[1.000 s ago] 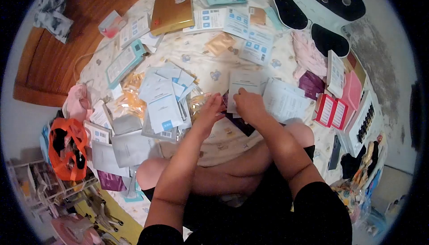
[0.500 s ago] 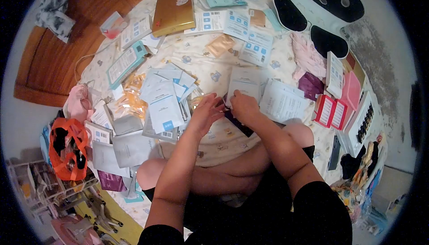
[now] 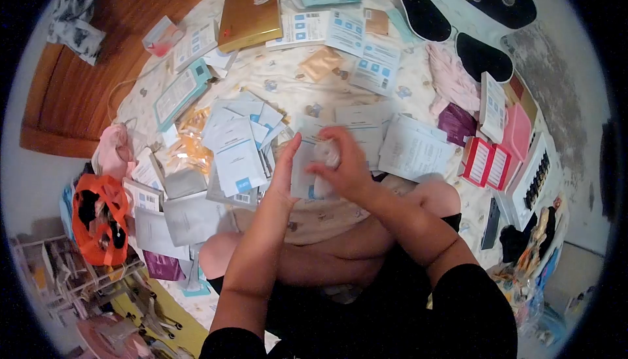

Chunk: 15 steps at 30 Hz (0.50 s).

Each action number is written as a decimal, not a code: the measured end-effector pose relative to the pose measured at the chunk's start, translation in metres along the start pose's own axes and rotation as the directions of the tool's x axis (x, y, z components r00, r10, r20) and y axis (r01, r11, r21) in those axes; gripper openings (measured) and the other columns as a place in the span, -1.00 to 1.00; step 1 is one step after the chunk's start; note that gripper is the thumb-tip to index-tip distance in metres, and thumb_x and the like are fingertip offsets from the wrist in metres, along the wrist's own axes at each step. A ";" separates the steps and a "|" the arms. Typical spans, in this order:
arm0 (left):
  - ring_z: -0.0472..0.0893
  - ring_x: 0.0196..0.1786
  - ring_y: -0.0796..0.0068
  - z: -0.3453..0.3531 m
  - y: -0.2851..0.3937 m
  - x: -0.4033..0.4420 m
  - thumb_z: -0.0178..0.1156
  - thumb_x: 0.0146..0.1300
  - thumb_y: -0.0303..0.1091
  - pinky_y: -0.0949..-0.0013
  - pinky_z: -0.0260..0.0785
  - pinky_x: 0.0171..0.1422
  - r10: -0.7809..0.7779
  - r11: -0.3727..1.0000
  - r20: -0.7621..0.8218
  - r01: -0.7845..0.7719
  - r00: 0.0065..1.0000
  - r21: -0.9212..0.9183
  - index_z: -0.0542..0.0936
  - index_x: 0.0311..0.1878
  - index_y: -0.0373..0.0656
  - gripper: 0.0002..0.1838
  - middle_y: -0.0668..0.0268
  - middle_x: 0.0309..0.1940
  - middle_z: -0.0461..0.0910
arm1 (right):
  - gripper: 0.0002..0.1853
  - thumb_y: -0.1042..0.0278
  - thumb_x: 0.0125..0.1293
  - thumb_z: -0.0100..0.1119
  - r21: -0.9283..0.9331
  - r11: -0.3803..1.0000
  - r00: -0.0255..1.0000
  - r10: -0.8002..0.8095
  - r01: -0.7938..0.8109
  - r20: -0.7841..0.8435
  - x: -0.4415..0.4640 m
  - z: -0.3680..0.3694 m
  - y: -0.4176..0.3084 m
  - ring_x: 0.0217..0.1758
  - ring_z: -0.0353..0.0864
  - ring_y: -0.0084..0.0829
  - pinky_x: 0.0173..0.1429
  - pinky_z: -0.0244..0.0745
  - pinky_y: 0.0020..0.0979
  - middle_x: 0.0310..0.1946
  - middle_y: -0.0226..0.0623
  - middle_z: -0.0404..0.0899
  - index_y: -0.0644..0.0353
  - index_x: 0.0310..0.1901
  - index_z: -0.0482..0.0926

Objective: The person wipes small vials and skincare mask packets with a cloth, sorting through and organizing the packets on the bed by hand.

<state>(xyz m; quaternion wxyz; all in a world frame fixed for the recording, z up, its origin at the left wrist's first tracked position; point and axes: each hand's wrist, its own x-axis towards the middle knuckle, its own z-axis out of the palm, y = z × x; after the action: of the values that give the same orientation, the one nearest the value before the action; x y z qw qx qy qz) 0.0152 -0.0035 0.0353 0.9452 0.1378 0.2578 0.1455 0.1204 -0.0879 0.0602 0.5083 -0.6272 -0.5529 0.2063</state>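
- Surface: cream cloth printed with small figures (image 3: 314, 223), wide and softly creased, under the seated person's bare crossed legs.
- Mid-cloth, between the hands: blurred whitish flat packet (image 3: 303, 156). Its lower edge is near the legs.
- Left hand (image 3: 288, 170): fingers extended, thumb side up, at the packet's left side; not closed. Contact unclear.
- Right hand (image 3: 347, 166): thumb and forefinger apart, curved about a small whitish rounded thing (image 3: 328, 153). Blur; cannot tell whether it is clamped.
- Left of the hands: overlapping heap of white and pale-blue flat packets (image 3: 238, 156), beside loose orange-yellow sachets (image 3: 194, 146).
- Right of the hands: stack of white printed sheets (image 3: 413, 149); crumpled purple packet (image 3: 456, 123) near its upper right.
- Far side: shiny gold flat box (image 3: 250, 17), teal-edged white box (image 3: 182, 94) lower left of it, tan square sachet (image 3: 320, 64) nearer the middle.
- Right edge: red box with white panels (image 3: 485, 162), white tray with a row of black pieces (image 3: 528, 182), black-and-white padded shapes (image 3: 484, 58) above.
- Room, left: reddish-brown wooden surface (image 3: 124, 64), grey patterned cloth (image 3: 75, 18), bright orange bag (image 3: 99, 218), pink seat on metal legs (image 3: 108, 338).
- Room, right: pale wall with rough grey patches (image 3: 548, 84).
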 end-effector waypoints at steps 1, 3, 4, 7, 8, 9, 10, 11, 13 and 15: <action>0.44 0.07 0.06 0.001 -0.001 -0.001 -0.10 0.21 0.19 0.06 0.32 0.11 0.011 0.997 -0.077 -0.005 0.997 0.073 0.23 0.21 -0.25 -0.28 0.02 0.07 0.38 | -0.44 0.17 -0.13 0.39 -0.042 0.999 0.958 -0.014 0.002 -0.287 0.006 -0.005 0.002 -0.10 0.42 -0.13 -0.06 0.39 -0.25 -0.14 -0.15 0.34 0.18 -0.14 0.31; 0.44 0.07 0.11 0.012 -0.003 -0.007 -0.10 0.20 0.20 0.08 0.32 0.12 -0.057 0.995 -0.026 0.059 0.998 0.086 0.23 0.22 -0.21 -0.29 0.05 0.06 0.39 | -0.40 0.18 -0.15 0.40 -0.222 0.975 0.926 -0.094 0.011 -0.366 0.016 -0.020 0.016 -0.10 0.42 -0.12 -0.06 0.39 -0.23 -0.12 -0.12 0.32 0.20 -0.12 0.29; 0.44 0.07 0.15 0.017 -0.003 -0.010 -0.10 0.20 0.21 0.10 0.32 0.13 -0.120 0.988 0.023 0.117 0.992 0.104 0.24 0.22 -0.17 -0.30 0.08 0.05 0.40 | -0.36 0.18 -0.16 0.42 -0.392 0.920 0.886 -0.187 0.007 -0.425 0.020 -0.026 0.023 -0.11 0.41 -0.11 -0.06 0.40 -0.21 -0.10 -0.09 0.30 0.22 -0.10 0.26; 0.45 0.06 0.17 0.016 -0.007 -0.009 -0.12 0.18 0.27 0.12 0.32 0.14 -0.103 0.994 0.037 0.101 0.994 0.042 0.25 0.22 -0.14 -0.27 0.10 0.04 0.41 | -0.46 0.15 -0.17 0.41 -0.369 0.928 0.906 -0.111 -0.053 -0.408 0.018 -0.021 0.025 -0.15 0.44 -0.19 -0.09 0.42 -0.25 -0.07 -0.11 0.28 0.23 -0.19 0.38; 0.45 0.06 0.17 0.016 -0.008 -0.009 -0.12 0.18 0.27 0.12 0.32 0.14 -0.103 0.994 0.038 0.101 0.994 0.042 0.25 0.22 -0.14 -0.27 0.10 0.04 0.41 | -0.50 0.15 -0.16 0.40 -0.344 0.935 0.939 -0.044 -0.081 -0.340 0.015 -0.014 0.023 -0.16 0.45 -0.22 -0.10 0.44 -0.27 -0.06 -0.12 0.28 0.23 -0.22 0.43; 0.45 0.06 0.18 0.019 -0.009 -0.010 -0.13 0.17 0.29 0.12 0.32 0.14 -0.059 0.998 -0.002 0.059 0.998 0.031 0.24 0.22 -0.14 -0.25 0.10 0.05 0.40 | -0.50 0.15 -0.16 0.40 -0.343 0.936 0.939 -0.044 -0.080 -0.341 0.010 -0.004 0.019 -0.16 0.45 -0.22 -0.10 0.44 -0.27 -0.06 -0.12 0.28 0.23 -0.22 0.43; 0.44 0.06 0.19 0.020 -0.009 -0.011 -0.14 0.16 0.31 0.12 0.32 0.14 -0.013 1.000 -0.044 0.014 0.999 0.021 0.23 0.23 -0.15 -0.23 0.10 0.07 0.38 | -0.55 0.15 -0.14 0.38 -0.260 0.966 0.971 -0.060 -0.003 -0.232 0.003 0.007 0.013 -0.18 0.47 -0.24 -0.10 0.44 -0.30 -0.06 -0.13 0.28 0.22 -0.25 0.46; 0.44 0.06 0.19 0.011 -0.009 -0.008 -0.14 0.16 0.31 0.12 0.32 0.14 -0.011 1.000 -0.047 0.012 0.999 0.021 0.23 0.23 -0.15 -0.23 0.10 0.07 0.38 | -0.60 0.15 -0.11 0.36 -0.167 0.984 0.989 -0.085 0.064 -0.122 -0.001 0.014 0.010 -0.20 0.48 -0.27 -0.11 0.44 -0.33 -0.06 -0.14 0.28 0.22 -0.28 0.50; 0.43 0.07 0.17 0.008 -0.004 -0.010 -0.15 0.16 0.31 0.13 0.30 0.16 0.025 1.000 -0.047 -0.025 0.999 0.004 0.22 0.23 -0.16 -0.22 0.09 0.08 0.37 | -0.58 0.18 -0.06 0.33 -0.102 0.993 0.998 -0.058 0.056 -0.024 -0.001 0.013 0.005 -0.16 0.46 -0.25 -0.06 0.42 -0.29 -0.05 -0.15 0.28 0.22 -0.20 0.48; 0.42 0.09 0.16 0.007 -0.001 -0.010 -0.16 0.16 0.32 0.13 0.28 0.17 0.065 0.998 -0.029 -0.066 0.997 -0.017 0.22 0.23 -0.17 -0.21 0.08 0.09 0.36 | -0.56 0.20 -0.02 0.29 -0.042 0.998 0.996 -0.039 0.043 0.076 -0.001 0.012 0.004 -0.12 0.44 -0.23 -0.01 0.40 -0.25 -0.04 -0.15 0.28 0.22 -0.11 0.46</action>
<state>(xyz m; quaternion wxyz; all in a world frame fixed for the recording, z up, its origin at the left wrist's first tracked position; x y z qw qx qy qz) 0.0112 -0.0091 0.0457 0.9374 0.1357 0.2650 0.1808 0.1123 -0.0830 0.0514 0.4774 -0.6184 -0.5889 0.2072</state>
